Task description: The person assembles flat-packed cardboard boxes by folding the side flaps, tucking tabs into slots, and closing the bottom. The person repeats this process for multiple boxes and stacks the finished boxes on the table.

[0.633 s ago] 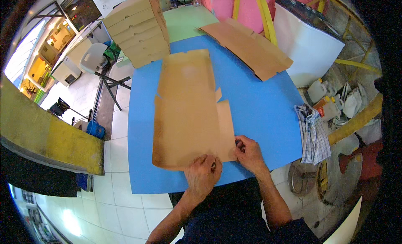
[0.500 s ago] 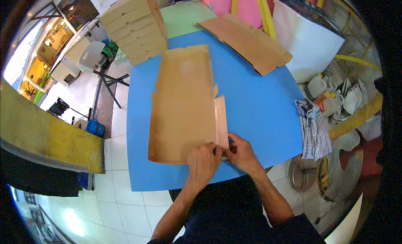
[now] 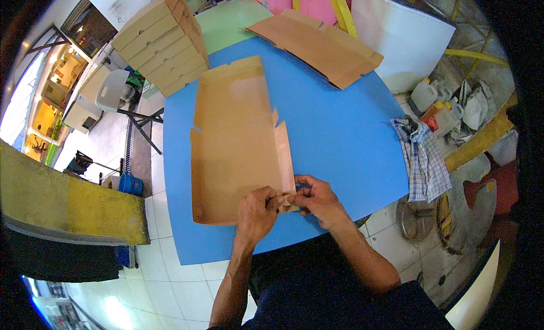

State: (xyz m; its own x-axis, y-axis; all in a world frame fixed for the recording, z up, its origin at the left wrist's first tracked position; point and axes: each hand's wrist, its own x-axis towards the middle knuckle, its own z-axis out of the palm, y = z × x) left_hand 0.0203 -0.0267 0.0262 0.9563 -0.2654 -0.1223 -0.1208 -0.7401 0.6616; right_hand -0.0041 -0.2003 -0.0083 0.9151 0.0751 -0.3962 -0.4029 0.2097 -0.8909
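An unfolded brown cardboard box (image 3: 235, 143) lies lengthwise on the blue table (image 3: 334, 137), its left and near walls standing up. At its near right corner both my hands pinch the cardboard. My left hand (image 3: 258, 214) grips the near wall beside the corner, fingers closed on the edge. My right hand (image 3: 318, 202) holds the corner flap from the right, thumb and fingers pressed on it. The fingertips nearly meet there and partly cover the folded tab. Notches mark the fold halfway along both long sides.
A stack of folded boxes (image 3: 164, 43) stands at the far left of the table. Another flat cardboard piece (image 3: 317, 46) lies at the far right. A checked cloth (image 3: 419, 160) hangs off the right edge. Plastic jugs (image 3: 425, 94) and a white chair (image 3: 112, 91) stand on the floor.
The right wall of the box's near half has been raised more upright. My fingers have shifted at the corner, the right hand now closer to the left. The whole view has turned slightly.
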